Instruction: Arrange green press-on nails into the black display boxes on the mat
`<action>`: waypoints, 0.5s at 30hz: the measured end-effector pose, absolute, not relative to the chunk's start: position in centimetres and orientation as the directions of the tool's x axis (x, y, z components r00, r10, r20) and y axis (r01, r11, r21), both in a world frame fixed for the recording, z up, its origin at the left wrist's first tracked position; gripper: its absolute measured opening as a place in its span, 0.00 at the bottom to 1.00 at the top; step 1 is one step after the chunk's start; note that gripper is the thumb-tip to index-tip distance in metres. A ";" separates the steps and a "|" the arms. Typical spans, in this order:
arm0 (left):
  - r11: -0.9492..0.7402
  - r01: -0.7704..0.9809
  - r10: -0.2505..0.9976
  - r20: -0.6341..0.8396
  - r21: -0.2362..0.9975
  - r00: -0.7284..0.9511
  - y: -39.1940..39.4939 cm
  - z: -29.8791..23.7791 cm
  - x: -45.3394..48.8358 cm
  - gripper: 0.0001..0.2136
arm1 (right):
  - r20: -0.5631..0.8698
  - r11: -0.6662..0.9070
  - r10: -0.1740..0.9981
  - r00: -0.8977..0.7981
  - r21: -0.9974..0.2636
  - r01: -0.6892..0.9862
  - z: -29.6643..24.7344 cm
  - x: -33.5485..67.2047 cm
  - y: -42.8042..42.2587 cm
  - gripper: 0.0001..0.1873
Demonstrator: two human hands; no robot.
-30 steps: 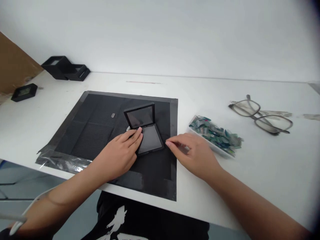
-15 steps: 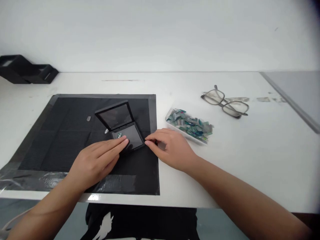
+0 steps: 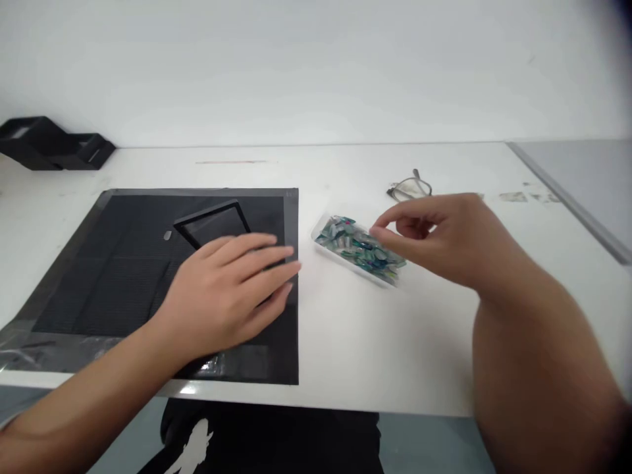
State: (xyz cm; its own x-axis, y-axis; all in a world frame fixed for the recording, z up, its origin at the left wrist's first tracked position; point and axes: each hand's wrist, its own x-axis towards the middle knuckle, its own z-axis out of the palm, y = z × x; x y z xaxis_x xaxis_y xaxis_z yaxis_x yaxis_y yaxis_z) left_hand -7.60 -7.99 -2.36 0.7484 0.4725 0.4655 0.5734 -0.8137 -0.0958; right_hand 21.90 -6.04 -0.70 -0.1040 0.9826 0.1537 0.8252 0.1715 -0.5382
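My left hand [image 3: 232, 289] is open with its fingers stretched out over the small black hinged case [image 3: 214, 224]. The raised lid with its clear window shows behind the fingers, and the base is mostly hidden under the hand. My right hand [image 3: 439, 237] is pinched, thumb and index finger together, at the right side of a clear tray [image 3: 340, 262]. Whatever may be between those fingertips cannot be made out. Small glossy green, teal and clear pieces that look like press-on nails [image 3: 358, 247] fill the tray. One loose pale piece [image 3: 167, 235] lies left of the case.
A black ribbed mat [image 3: 108, 263] with taped edges lies under the case. Glasses [image 3: 415, 181], partly hidden by my right hand, rest behind the tray. Black stepped holders [image 3: 44, 145] stand at the back left, and a grey-edged panel [image 3: 567, 197] lies at the right.
My right hand has moved from the case's right edge across to the tray. My left hand has lifted its fingertips from inside the case, shifted right and spread its fingers. The view has shifted slightly.
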 end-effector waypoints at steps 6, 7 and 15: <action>-0.849 0.516 0.451 0.349 -0.115 0.821 -3.9 -4.5 -2.9 0.17 | -0.158 0.140 0.963 -0.219 -0.401 0.905 -2.8 23.2 -4.7 0.05; -0.849 0.516 0.449 0.360 -0.114 0.818 -3.8 -4.8 -2.8 0.15 | -0.159 0.159 0.959 -0.233 -0.375 0.913 -3.0 22.7 -4.7 0.06; -0.821 0.565 0.479 0.439 -0.084 0.761 -5.2 -4.8 -4.5 0.07 | -0.153 0.231 0.946 -0.286 -0.304 0.924 -3.6 20.6 -5.1 0.08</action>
